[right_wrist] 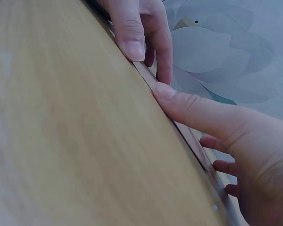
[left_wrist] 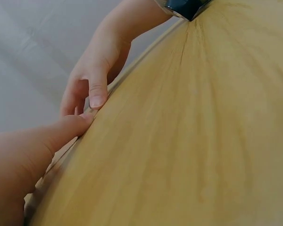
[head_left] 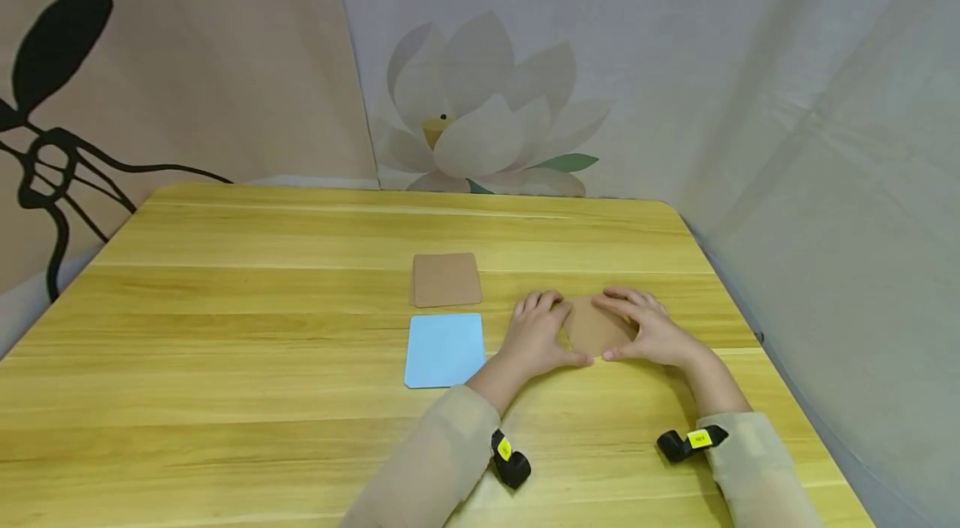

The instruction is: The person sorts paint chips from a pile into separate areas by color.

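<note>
A brown square card (head_left: 592,328) lies on the wooden table between both hands, seen nearly edge-on as a thin strip (right_wrist: 144,74) in the right wrist view. My left hand (head_left: 536,338) holds its left side, thumb at the near edge and fingers curled toward the far edge. From the right, my right hand (head_left: 652,334) grips it likewise, its thumb close to the left one. Left of the hands lies a light blue square card (head_left: 445,351). Behind that one sit brown square cards (head_left: 447,281), slightly offset from each other.
The wooden table (head_left: 225,345) extends far to the left, its right edge slanting past the right forearm. Fabric printed with a pale lotus (head_left: 495,103) hangs behind it. Each sleeve cuff carries a small black device, one on the left (head_left: 512,465) and one on the right (head_left: 678,446).
</note>
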Action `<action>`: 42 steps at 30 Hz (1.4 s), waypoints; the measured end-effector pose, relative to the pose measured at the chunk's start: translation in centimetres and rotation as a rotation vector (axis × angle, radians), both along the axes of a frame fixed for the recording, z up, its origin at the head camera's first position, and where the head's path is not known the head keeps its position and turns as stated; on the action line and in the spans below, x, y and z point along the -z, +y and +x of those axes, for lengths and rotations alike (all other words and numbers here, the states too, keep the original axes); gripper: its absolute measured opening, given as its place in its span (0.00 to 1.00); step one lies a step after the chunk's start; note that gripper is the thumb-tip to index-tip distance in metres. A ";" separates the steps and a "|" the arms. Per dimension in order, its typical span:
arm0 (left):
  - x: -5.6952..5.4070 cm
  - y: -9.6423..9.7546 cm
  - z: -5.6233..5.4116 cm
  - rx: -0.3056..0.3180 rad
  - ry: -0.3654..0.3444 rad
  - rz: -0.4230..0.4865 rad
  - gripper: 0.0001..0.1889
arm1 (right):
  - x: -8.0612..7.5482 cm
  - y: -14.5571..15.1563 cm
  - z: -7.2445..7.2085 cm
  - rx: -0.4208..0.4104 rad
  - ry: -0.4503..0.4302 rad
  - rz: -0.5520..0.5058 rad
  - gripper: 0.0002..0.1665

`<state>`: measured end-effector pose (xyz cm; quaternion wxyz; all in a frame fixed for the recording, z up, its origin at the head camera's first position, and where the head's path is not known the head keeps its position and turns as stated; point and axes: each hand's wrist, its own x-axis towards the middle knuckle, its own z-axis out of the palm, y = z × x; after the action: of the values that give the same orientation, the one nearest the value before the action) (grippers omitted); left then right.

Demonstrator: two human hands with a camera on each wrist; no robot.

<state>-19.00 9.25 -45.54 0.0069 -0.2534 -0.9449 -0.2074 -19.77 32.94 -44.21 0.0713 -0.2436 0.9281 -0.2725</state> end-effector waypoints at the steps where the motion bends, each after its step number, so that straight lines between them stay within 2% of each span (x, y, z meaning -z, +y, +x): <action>1: 0.0 0.0 0.0 0.000 0.000 0.002 0.48 | 0.0 0.0 0.0 0.002 -0.002 0.000 0.52; 11: -0.2 0.0 -0.1 0.024 -0.012 0.026 0.47 | 0.0 -0.3 0.0 0.020 -0.010 0.020 0.56; 19: -0.1 -0.1 -0.1 0.057 0.003 0.007 0.47 | 0.3 -0.4 0.3 0.055 -0.049 -0.002 0.59; 27: 0.0 -0.1 -0.3 0.060 0.008 0.006 0.49 | 0.0 -0.6 0.6 0.080 -0.030 -0.006 0.62; 34: 0.2 -0.1 -0.4 0.061 0.015 0.030 0.49 | -0.1 -0.7 0.8 0.052 0.004 -0.007 0.62; 42: 0.0 -0.5 -0.2 0.079 0.005 0.068 0.51 | -0.3 -0.8 1.2 0.050 -0.006 -0.004 0.63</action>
<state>-19.22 8.79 -45.53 0.0099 -0.2907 -0.9265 -0.2388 -18.53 32.15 -43.90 0.0669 -0.2194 0.9332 -0.2767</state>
